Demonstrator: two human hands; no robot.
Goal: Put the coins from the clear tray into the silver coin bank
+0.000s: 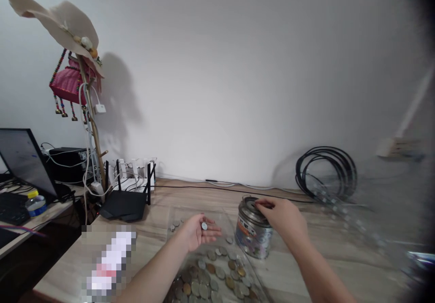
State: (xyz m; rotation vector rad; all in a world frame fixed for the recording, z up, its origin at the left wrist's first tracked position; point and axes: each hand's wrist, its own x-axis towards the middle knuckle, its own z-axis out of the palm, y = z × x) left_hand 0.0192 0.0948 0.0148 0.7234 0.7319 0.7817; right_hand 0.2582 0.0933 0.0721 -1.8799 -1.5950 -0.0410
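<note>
My left hand (200,233) is turned palm up with its fingers stretched out, and a silver coin (204,226) rests on it. Beneath and around that hand lie many loose coins (204,276), silver and brassy, in a clear plastic tray (176,210). To the right of the tray stands a round metal tin (253,235) with a printed label and a metal lid. My right hand (278,212) reaches over the tin with thumb and fingers pinched together at the lid's top. Whatever is between those fingertips is hidden.
A black router (124,205) with upright antennas sits at the back left. A coil of black cable (326,171) leans on the wall at the right. Left are a monitor (25,162), a yellow-capped bottle (36,203) and a stand with a hat (68,24). A pixelated object (110,264) lies front left.
</note>
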